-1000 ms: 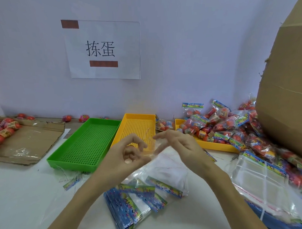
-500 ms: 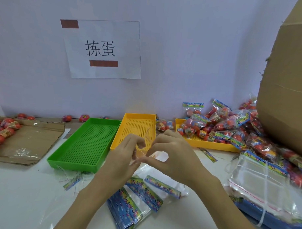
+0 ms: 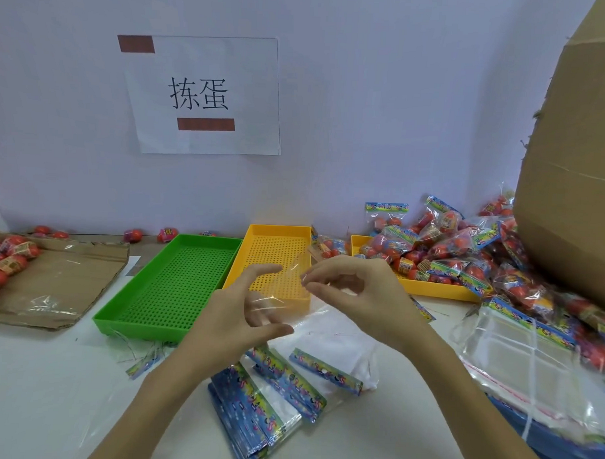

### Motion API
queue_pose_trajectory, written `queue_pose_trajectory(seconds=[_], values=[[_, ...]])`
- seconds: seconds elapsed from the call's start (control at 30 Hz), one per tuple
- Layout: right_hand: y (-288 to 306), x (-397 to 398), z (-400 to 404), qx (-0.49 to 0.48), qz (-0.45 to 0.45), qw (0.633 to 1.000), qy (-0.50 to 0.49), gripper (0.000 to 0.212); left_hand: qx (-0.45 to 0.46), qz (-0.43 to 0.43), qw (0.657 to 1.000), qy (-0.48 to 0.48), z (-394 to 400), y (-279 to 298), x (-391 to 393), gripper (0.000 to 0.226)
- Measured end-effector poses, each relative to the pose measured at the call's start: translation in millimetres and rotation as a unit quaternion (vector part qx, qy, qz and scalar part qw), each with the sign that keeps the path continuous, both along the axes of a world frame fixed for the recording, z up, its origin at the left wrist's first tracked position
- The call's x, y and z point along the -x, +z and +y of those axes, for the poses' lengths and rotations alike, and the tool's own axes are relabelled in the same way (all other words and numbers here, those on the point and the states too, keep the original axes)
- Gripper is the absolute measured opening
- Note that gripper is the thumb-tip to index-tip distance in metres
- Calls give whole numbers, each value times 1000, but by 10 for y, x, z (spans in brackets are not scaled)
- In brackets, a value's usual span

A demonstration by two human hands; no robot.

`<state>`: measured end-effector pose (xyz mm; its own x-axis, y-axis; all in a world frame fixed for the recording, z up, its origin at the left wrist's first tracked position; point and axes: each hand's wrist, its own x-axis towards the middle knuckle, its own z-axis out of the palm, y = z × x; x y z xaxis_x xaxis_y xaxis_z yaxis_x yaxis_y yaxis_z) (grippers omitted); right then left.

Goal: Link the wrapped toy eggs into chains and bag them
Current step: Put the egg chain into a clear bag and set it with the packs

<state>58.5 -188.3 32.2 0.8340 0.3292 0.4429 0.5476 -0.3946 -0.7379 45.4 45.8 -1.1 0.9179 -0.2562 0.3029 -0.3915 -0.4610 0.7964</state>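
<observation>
Pinching a clear strip point(image 3: 294, 268), right hand point(image 3: 357, 296) fingers curled; left hand point(image 3: 229, 312) fingers spread, released, above bags point(image 3: 271, 393).

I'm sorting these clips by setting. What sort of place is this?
Probably a small packing workstation, not a home: a heap of bagged toy eggs, stacks of empty printed bags, perforated sorting trays, and a paper sign on the wall.

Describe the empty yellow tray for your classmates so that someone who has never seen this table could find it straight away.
Start at the paper sign on the back wall and drop to the table. Below it a green tray lies beside a yellow tray, their long sides touching. The other yellow tray, further right, is heaped with bagged eggs; this one holds nothing, its perforated floor bare.
</observation>
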Motion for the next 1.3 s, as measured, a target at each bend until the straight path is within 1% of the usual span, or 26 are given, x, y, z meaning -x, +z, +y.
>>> queue_pose_trajectory(seconds=[0.07,0.13,0.2,0.33,0.47,0.57,0.67,0.8,0.9,1.0,1.07,1.13,1.17,1.23,1.3], values=[[14,18,-19,-35,93,994,46,14,14,25,1000,-8,-7,16,13,72],[6,25,-25,-36,138,987,68,16,18,35,999,-7,-16,32,25,66],[-10,28,-11,-23,151,986,69,16,10,33,999,-3,-17,44,36,64],[-6,31,-28,-49,184,977,94,16,-19,24,1000,-7,-8,44,39,61],[18,48,-75,-61,246,952,170,17,-32,31,998,-46,-16,45,54,57],[18,40,-117,-52,267,946,176,18,-43,34,996,-66,2,49,49,57],[20,14,-157,-45,302,933,192,20,-51,37,996,-63,42,68,42,58],[21,2,-142,-10,282,945,165,28,4,69,995,-70,86,104,43,57],[7,19,-108,-6,274,942,196,25,15,61,995,-77,81,128,62,56],[6,26,-82,15,262,947,186,24,16,60,994,-89,77,114,65,60],[9,31,-83,15,262,947,183,25,-37,23,996,-74,89,106,59,71],[14,48,-83,11,271,944,186,26,-109,-42,992,-43,90,91,52,86],[14,61,-74,20,268,945,185,26,-119,-62,990,-42,74,92,55,91],[7,97,-47,56,248,951,176,27,-118,-80,988,-66,16,74,58,91],[1,140,-5,94,232,953,174,28,-142,-101,982,-80,-60,54,82,84]])
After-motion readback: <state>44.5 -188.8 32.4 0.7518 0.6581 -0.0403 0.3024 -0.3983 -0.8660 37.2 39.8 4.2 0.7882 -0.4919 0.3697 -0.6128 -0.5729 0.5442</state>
